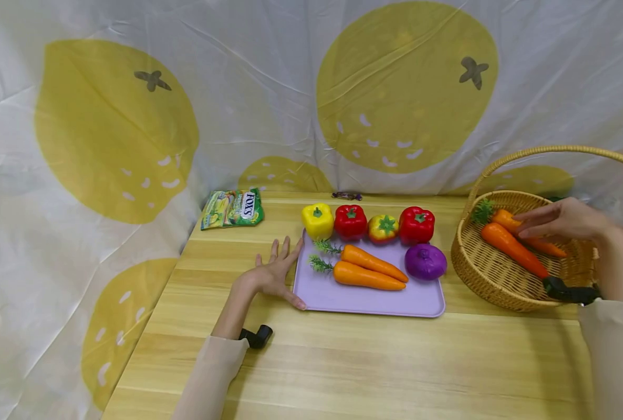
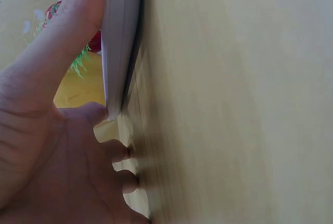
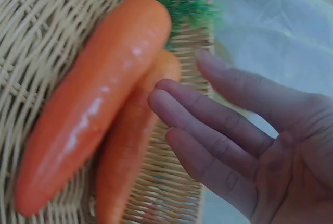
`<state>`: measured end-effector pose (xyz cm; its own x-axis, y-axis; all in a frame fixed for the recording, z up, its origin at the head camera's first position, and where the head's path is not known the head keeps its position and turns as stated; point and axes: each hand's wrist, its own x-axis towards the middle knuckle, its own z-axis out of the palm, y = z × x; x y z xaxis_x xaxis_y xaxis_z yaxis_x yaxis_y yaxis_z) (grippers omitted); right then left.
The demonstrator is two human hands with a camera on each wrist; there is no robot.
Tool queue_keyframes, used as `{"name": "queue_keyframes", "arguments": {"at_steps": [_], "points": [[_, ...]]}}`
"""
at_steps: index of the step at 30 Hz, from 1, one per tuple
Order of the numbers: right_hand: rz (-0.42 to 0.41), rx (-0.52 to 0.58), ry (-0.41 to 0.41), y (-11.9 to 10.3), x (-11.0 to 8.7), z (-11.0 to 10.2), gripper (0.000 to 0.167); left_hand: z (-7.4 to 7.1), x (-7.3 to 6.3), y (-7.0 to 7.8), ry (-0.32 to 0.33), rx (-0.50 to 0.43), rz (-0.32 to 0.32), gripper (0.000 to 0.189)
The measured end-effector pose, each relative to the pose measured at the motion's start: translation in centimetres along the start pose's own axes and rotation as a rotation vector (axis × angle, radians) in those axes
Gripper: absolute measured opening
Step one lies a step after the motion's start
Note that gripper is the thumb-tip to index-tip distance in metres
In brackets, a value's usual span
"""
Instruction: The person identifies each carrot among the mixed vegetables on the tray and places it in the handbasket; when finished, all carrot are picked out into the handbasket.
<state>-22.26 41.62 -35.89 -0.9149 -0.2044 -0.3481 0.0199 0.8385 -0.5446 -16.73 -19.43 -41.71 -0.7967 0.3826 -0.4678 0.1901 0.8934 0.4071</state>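
Note:
My left hand (image 1: 275,275) lies with spread fingers at the left edge of a lilac tray (image 1: 311,300), its thumb along the near left corner. On the tray are two orange carrots (image 1: 366,276) with green tops and a purple onion (image 1: 425,262). A yellow bell pepper (image 1: 317,221), two red bell peppers (image 1: 350,222) and a red-yellow tomato-like vegetable (image 1: 383,228) line its far side. Over the wicker basket (image 1: 471,280) hovers my right hand (image 1: 563,220), fingers loosely extended. Two more carrots (image 3: 93,109) lie inside the basket; the right wrist view shows the fingertips close above them, gripping nothing.
A green snack bag (image 1: 233,209) marked FOX'S lies at the table's far left. Near the back edge is a small wrapped candy (image 1: 346,196). The basket's tall arched handle (image 1: 553,150) rises beside my right hand. A lemon-print curtain (image 1: 269,87) hangs behind.

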Motion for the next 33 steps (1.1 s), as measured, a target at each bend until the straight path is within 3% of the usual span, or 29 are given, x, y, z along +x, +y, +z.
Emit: {"name": "queue_keyframes", "arguments": {"at_steps": [5,11,14,26,33], "points": [[-0.016,-0.032,0.015,-0.8,-1.3,-0.3,0.058,0.1,0.1,-0.1,0.003,-0.004,0.001,0.151],[-0.159,0.077,0.040,-1.7,-2.9,-0.2,0.044,0.0,0.1,-0.1,0.000,0.003,-0.003,0.150],[-0.187,0.082,0.062,-2.8,-3.8,0.0,0.041,0.0,0.1,0.0,0.000,0.000,-0.004,0.150],[-0.309,0.105,0.115,-10.5,-4.7,3.0,0.031,0.0,0.1,0.0,0.001,-0.003,0.000,0.150],[-0.358,0.170,0.008,-14.5,-3.6,5.8,0.031,0.0,0.0,0.0,-0.002,-0.004,-0.003,0.150]]}}
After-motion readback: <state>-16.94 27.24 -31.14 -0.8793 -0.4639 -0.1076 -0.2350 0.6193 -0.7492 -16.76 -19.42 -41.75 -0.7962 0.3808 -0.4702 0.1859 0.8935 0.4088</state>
